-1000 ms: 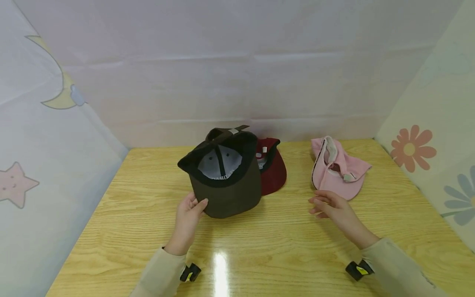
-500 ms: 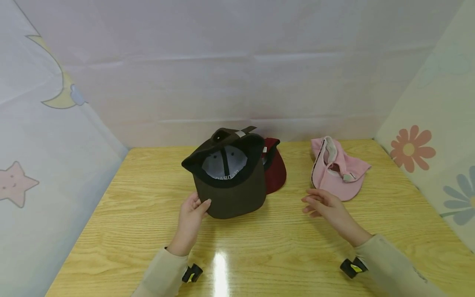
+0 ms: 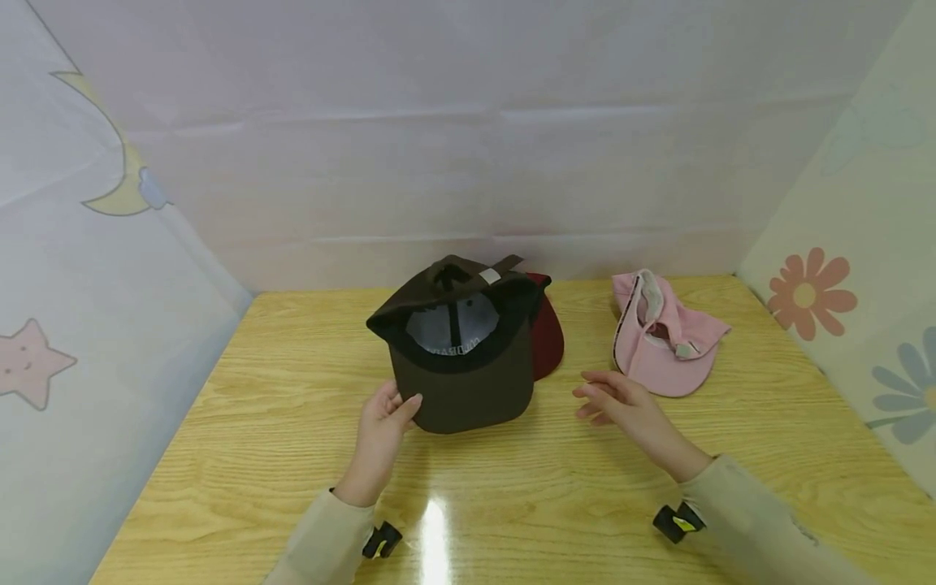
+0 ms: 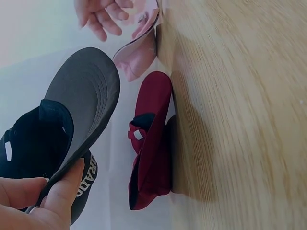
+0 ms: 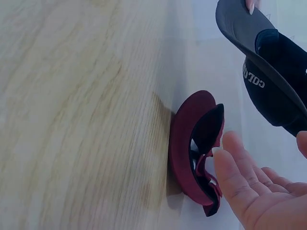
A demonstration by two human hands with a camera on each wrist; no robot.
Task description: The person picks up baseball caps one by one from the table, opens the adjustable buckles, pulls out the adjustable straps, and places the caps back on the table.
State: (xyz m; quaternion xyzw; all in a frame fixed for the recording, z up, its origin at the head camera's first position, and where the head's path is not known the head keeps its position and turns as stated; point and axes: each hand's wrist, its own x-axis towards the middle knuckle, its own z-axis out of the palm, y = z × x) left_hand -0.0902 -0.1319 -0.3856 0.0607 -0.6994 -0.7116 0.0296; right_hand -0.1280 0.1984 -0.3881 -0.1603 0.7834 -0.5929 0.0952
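Note:
A dark brown baseball cap [image 3: 475,398] hangs above the table, underside facing me, its back strap at the top. My left hand [image 3: 383,435] pinches the left edge of its brim between thumb and fingers. In the left wrist view white lettering shows on the cap's front. Behind it, partly hidden in the head view, a dark red cap [image 3: 548,341] lies on the table. My right hand [image 3: 617,410] is held out with relaxed fingers and nothing in it, between the brown cap and a pink cap [image 3: 669,341]. The wrist views show the red cap [image 5: 187,143] lying with its opening up.
The wooden table [image 3: 241,455] ends at a pale cloth backdrop [image 3: 468,179]. Printed cloth walls stand on both sides, the right one with flowers [image 3: 812,294]. The pink cap sits near the back right of the table.
My left hand has shifted the brown cap slightly right, covering more of the red cap. My right hand has moved left toward it. The red and pink caps stay put.

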